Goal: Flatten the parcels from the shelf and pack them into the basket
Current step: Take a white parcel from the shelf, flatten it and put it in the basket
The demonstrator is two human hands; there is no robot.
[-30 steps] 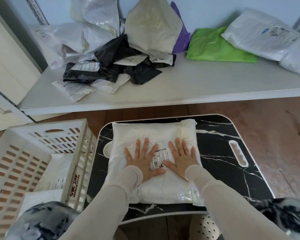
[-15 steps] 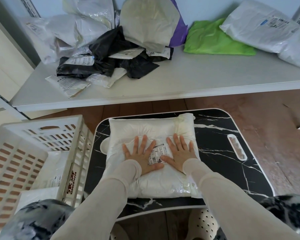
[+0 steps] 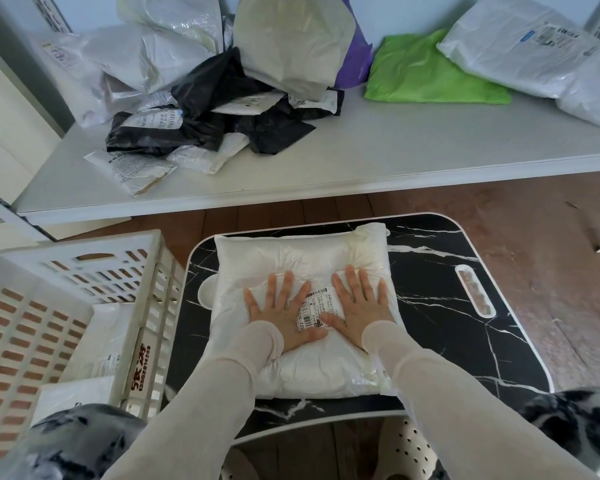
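A puffy white parcel (image 3: 302, 258) with a printed label lies on the black marble-patterned lap table (image 3: 440, 306). My left hand (image 3: 281, 310) and my right hand (image 3: 359, 304) press flat on its near half, fingers spread, one on each side of the label. A white slatted basket (image 3: 73, 258) stands at the left of the table with flat white parcels (image 3: 97, 344) inside. On the white shelf (image 3: 361, 150) beyond lie more parcels: a heap of white, grey and black bags (image 3: 205, 98), a green one (image 3: 426, 74) and white ones (image 3: 520, 39) at the right.
Brown wooden floor shows between the shelf and the lap table and to the right. A slot handle (image 3: 473, 291) is cut into the table's right side. A perforated white stool edge (image 3: 413, 448) shows below the table, and my patterned knees sit at both lower corners.
Both hands stay pressed flat on the white parcel in the same spots. The view has drifted slightly, so the shelf sits a little higher in the frame.
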